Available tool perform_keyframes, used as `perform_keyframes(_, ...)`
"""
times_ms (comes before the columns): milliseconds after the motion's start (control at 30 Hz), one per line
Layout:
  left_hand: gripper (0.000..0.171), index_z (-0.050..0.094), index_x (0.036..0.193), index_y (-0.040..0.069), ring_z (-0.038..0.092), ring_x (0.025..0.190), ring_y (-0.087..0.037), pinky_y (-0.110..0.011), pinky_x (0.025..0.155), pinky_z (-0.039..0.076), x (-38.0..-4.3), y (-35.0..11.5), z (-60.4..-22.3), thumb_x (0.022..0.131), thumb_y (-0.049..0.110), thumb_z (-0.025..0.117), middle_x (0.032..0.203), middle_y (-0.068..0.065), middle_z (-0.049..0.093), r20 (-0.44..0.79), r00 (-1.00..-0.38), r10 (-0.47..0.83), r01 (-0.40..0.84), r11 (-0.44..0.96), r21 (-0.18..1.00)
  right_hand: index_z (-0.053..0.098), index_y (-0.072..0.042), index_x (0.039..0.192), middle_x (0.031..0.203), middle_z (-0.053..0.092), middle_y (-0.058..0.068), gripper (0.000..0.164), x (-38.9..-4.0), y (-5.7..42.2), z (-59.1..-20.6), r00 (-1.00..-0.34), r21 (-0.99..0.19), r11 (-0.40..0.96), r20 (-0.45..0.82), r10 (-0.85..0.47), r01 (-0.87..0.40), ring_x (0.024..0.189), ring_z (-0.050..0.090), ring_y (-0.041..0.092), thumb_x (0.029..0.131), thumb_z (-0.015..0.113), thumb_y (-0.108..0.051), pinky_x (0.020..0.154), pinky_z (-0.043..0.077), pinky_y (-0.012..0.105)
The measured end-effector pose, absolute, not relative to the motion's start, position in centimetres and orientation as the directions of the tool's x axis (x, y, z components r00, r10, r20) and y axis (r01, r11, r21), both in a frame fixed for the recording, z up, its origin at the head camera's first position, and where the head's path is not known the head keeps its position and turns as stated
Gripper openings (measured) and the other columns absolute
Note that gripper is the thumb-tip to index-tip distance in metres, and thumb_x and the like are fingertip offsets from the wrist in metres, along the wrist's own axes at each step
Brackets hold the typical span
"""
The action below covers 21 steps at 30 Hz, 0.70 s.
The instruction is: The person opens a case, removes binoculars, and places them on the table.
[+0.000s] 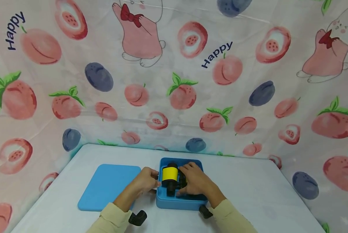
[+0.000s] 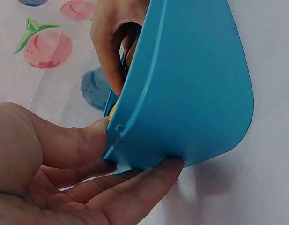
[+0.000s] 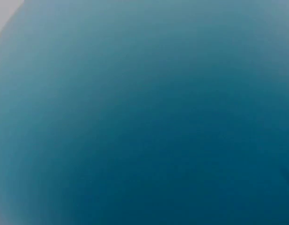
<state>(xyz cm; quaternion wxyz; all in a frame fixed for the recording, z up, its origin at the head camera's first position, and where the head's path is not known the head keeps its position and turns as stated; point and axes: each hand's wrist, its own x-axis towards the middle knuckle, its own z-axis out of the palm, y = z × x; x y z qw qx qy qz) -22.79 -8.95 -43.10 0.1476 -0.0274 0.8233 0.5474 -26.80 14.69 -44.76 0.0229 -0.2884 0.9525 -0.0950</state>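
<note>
A blue box stands uncovered on the table, its side wall large in the left wrist view. My left hand grips the box's left side, thumb at the rim and fingertips along the lower edge. Inside the box lies a pair of black binoculars with a yellow band. My right hand reaches into the box from the right and holds the binoculars by their right barrel, covering much of it. In the right wrist view only a blurred blue surface shows.
A flat blue lid lies on the white table left of the box, partly under the left forearm. Behind the table hangs a cloth printed with peaches and rabbits.
</note>
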Motion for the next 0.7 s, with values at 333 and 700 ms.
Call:
perform_keyframes(333,0.053,0.049,0.145,-0.015,0.069,0.112,-0.033,-0.049,0.086,0.064,-22.85,-8.95,-42.93,0.095,-0.008,0.067,0.139,-0.032,0.061,-0.282,-0.953,0.11,-0.22,0.385,0.896,0.056,-0.006,0.148,0.146,0.062,0.012,0.103,-27.12,14.54,-44.89,-0.838,-0.184,0.82,0.039,-0.545,-0.542,0.141,0.048,0.037,0.071,0.087,-0.068,0.118,0.042,0.061)
perform_keyframes(700,0.054,0.05,0.144,-0.015,0.07,0.112,-0.034,-0.048,0.085,0.064,-22.76,-8.93,-43.04,0.094,-0.008,0.068,0.139,-0.033,0.06,-0.281,-0.953,0.117,-0.218,0.381,0.899,0.058,-0.006,0.147,0.145,0.064,0.011,0.1,-26.72,14.59,-44.68,-0.839,-0.223,0.812,0.055,-0.542,-0.539,0.139,0.049,0.037,0.07,0.09,-0.062,0.116,0.042,0.063)
